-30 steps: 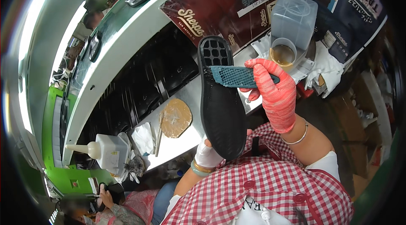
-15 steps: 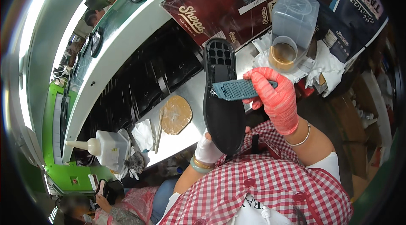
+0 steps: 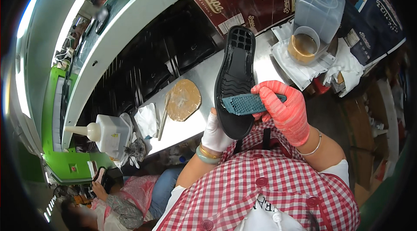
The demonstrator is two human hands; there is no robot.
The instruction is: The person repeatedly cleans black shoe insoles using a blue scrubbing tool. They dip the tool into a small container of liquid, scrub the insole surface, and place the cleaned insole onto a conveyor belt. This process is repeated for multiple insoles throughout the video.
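Observation:
My left hand [image 3: 216, 134], in a white glove with the fingertips bare, grips the near end of a black shoe sole [image 3: 238, 68]. The sole points away from me, its cupped side up, with a grid of hollows at the far end and wavy ridges midway. In a coral-red glove, my right hand [image 3: 286, 111] pinches a flat blue-green strip [image 3: 245, 103] with a knobbly, mesh-like surface. The strip lies across the sole's nearer half, its tip by the left rim. Some right fingers are hidden under the strip.
On the metal bench [image 3: 191, 133] are a round brown disc [image 3: 183, 100], a thin stick [image 3: 163, 120] and white paper [image 3: 147, 119]. A spouted white bottle [image 3: 110, 133] stands left. Right, a cup of amber liquid [image 3: 302, 48] sits by a clear container [image 3: 319, 11]. A co-worker [image 3: 126, 200] sits lower left.
The strip has moved along the sole toward its near end, uncovering the wavy ridges. The sole's near end has risen in view, and more of my left hand shows. The whole view has shifted slightly.

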